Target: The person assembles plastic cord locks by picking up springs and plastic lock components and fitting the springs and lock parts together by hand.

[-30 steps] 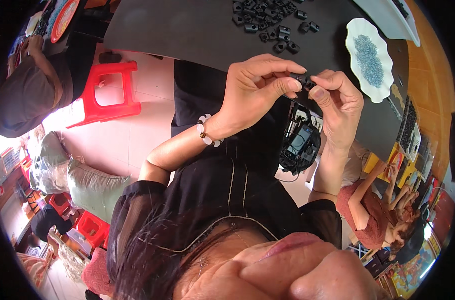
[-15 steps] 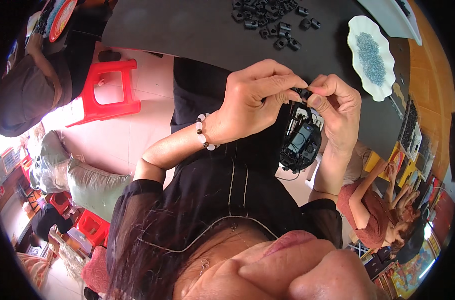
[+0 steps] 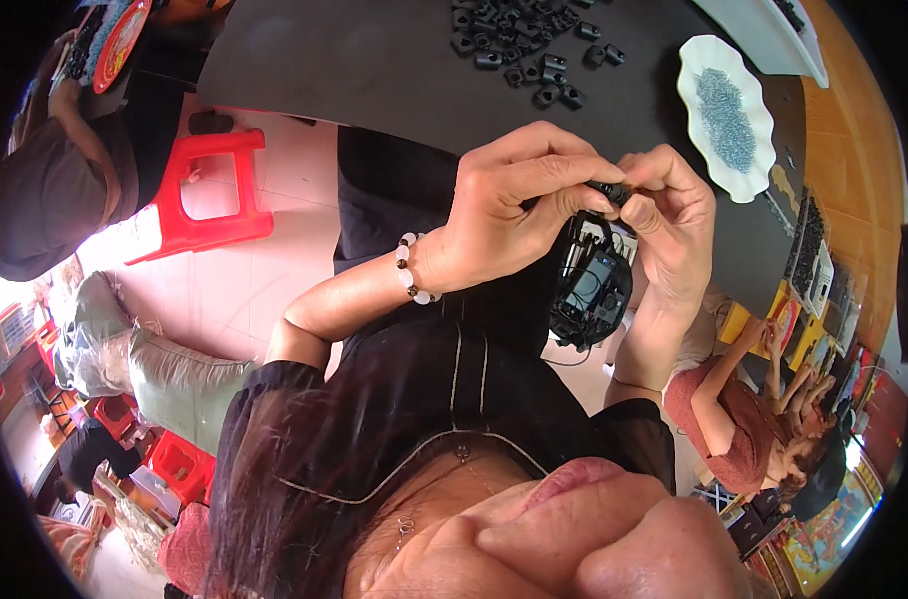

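Head view: left hand (image 3: 514,200) and right hand (image 3: 675,210) both pinch a black piece (image 3: 610,191) right of upper centre; whether it is finished cannot be told. Loose pieces (image 3: 554,67) lie at top centre, seemingly left to do; pale blue beads (image 3: 725,120) sit in a dish (image 3: 745,189) at upper right.

held piece (image 3: 616,192) was black, as were the heaped pieces (image 3: 521,36). tabletop (image 3: 374,75) was dark grey; scalloped dish (image 3: 741,187) was white, its granules (image 3: 725,120) blue-grey. bracelet (image 3: 404,254) was beaded white and dark brown. stool (image 3: 247,185) was red.
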Tool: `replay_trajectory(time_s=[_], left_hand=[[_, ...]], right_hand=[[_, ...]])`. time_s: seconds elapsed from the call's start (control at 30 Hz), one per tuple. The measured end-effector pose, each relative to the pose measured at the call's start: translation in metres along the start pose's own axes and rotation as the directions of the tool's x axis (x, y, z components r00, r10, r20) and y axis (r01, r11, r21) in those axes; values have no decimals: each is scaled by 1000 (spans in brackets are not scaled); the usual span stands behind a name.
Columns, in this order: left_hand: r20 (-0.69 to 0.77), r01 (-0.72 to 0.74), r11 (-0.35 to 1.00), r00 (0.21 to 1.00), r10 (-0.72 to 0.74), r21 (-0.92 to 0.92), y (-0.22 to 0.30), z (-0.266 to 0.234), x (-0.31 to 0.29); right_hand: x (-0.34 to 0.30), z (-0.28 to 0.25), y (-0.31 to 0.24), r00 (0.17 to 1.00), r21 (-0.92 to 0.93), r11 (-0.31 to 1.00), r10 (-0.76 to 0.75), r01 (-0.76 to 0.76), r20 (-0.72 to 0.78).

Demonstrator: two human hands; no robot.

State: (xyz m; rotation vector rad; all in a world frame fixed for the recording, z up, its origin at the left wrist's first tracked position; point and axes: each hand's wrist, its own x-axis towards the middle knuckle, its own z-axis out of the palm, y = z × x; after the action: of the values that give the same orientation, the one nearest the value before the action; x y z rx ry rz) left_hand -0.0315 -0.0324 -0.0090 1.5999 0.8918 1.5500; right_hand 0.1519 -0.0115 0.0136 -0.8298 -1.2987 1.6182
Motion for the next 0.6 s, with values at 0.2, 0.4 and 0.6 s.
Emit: replay_trajectory(time_s=[0.2, 0.4, 0.6], left_hand=[[67, 40, 999, 997, -38, -31, -4, -4, 0], [95, -57, 997, 994, 52, 59, -1, -3, 4], [81, -122, 981, 991, 111, 148, 2, -4, 4]], right_hand=[[0, 4, 1, 997, 80, 995, 53, -57, 47], [-4, -9, 11, 984, 84, 995, 40, -55, 172], [-6, 6, 14, 997, 147, 988, 40, -49, 63]])
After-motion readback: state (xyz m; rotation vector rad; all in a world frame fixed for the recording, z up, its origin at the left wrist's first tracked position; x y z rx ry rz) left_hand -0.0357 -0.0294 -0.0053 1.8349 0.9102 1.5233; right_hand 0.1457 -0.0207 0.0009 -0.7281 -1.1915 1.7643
